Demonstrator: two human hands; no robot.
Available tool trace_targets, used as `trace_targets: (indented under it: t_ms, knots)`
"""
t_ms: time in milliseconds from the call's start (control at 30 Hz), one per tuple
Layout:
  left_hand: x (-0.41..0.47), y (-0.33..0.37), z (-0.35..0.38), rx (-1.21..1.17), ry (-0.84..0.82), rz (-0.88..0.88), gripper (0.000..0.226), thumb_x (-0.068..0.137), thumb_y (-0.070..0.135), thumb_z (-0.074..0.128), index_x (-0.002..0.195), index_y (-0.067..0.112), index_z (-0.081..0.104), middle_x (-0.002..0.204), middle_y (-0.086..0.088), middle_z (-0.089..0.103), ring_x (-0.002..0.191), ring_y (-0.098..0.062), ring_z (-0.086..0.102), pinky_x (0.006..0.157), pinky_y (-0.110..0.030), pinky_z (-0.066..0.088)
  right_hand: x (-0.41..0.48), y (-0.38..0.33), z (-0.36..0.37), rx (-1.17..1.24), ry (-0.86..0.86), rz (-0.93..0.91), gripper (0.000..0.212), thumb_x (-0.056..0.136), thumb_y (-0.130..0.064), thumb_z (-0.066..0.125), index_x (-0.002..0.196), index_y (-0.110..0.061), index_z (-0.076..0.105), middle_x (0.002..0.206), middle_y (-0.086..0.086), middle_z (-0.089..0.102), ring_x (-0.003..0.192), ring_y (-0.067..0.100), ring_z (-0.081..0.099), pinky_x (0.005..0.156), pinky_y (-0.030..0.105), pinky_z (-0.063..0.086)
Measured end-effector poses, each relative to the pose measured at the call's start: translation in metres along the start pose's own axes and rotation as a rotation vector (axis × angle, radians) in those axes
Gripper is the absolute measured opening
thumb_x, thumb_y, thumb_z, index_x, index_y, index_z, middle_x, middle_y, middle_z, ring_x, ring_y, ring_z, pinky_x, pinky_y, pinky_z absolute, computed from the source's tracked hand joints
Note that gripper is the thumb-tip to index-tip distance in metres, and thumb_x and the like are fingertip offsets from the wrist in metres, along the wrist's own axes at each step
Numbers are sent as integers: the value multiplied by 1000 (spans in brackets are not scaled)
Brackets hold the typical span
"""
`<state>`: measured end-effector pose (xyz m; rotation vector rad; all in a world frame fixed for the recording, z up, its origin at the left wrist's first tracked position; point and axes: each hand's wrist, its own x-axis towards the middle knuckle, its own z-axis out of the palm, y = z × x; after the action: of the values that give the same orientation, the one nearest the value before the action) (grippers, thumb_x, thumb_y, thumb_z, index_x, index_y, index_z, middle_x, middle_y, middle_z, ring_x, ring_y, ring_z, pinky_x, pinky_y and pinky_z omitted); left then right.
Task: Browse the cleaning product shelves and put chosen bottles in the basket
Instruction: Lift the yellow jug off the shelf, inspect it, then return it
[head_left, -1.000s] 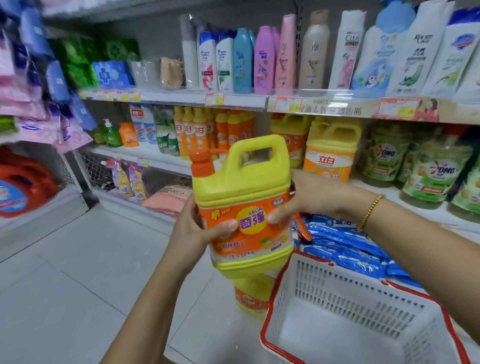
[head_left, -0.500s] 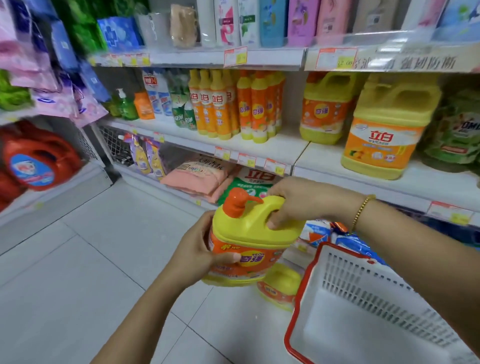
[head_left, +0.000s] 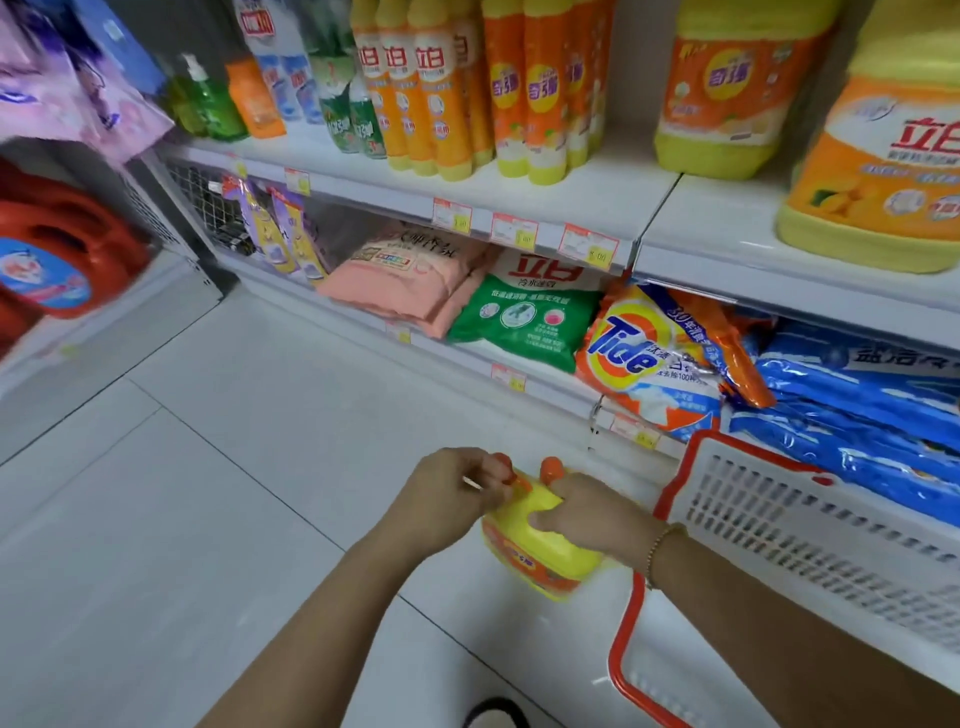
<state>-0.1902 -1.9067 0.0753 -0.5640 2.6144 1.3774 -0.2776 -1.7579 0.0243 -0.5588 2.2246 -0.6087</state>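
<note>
Both hands — left hand (head_left: 447, 499), right hand (head_left: 587, 514) — grip 1 yellow jug (head_left: 540, 551) | low, left of basket (head_left: 675, 483) | likely steadying before loading.

Lay above the hands on the bottom shelf: orange Tide bag (head_left: 644, 353), green detergent bag (head_left: 524, 317), pink pack (head_left: 405, 280).

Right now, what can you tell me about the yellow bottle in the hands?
The yellow bottle is a squat plastic jug with an orange label around its lower part and an orange cap near the top. It is held low above the white floor, just left of the red-rimmed basket, not in it. The right hand grips its top and the left hand is at the cap. The hands hide much of it.
</note>
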Motion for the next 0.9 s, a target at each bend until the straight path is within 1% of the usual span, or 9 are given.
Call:
trace_targets:
  t_ms: [100,133,233,400,533,633,700,800,900]
  knots:
    - [6,-8,9,220,-97,-11,11,86,20,67,96,16,70,91,6,65,70,2,54,59,-6,38,18,25,25,-40,-26,63,27,92,-33,57,73,-23,41,77,-4,46,91,21,48,52,18,29]
    - [7,-8,9,270,-103,-16,10,86,22,67,94,16,69,93,4,66,71,-2,54,61,-9,39,19,31,31,-69,-30,63,17,93,-33,56,84,-20,51,87,-2,54,100,23,51,58,21,33]
    - [9,-6,9,377,-97,-33,12,88,29,65,87,16,65,96,0,66,72,-8,53,64,-21,42,21,49,42,-153,-6,89,38,95,-30,53,125,-6,52,130,11,55,123,25,48,85,24,36]
    - [13,-7,22,503,-80,-39,17,89,35,62,85,19,59,96,0,65,88,-16,59,75,-28,47,20,57,43,-302,36,75,29,95,-18,50,121,-5,54,132,15,55,122,28,50,93,25,37]
    - [36,13,36,467,38,65,13,89,32,62,90,20,60,88,6,64,84,-13,58,74,-28,48,9,56,33,-458,-26,34,31,95,-2,39,122,0,54,131,18,53,123,28,50,98,30,38]
    - [62,47,37,344,180,207,9,90,25,62,96,19,62,91,8,63,91,-14,60,79,-30,49,4,55,9,-484,-52,-11,20,94,-2,42,102,-2,59,126,19,55,119,29,51,93,32,41]
    - [84,72,28,286,312,309,14,89,19,62,103,16,63,102,4,64,97,-14,59,81,-28,47,-2,42,-25,-448,83,-117,15,94,-13,46,89,-8,60,111,12,61,110,27,54,87,29,41]
    - [126,112,6,318,434,438,25,89,14,61,113,11,61,114,-5,60,104,-21,57,81,-30,43,-17,8,-106,-200,525,-264,17,93,-21,51,81,-15,62,84,1,62,88,18,55,73,24,39]
    - [170,147,-5,420,344,505,41,91,15,59,131,12,51,133,-8,51,122,-24,48,94,-31,39,-23,-18,-199,-164,925,-320,25,93,-20,53,116,-12,61,116,4,59,108,18,53,88,26,35]
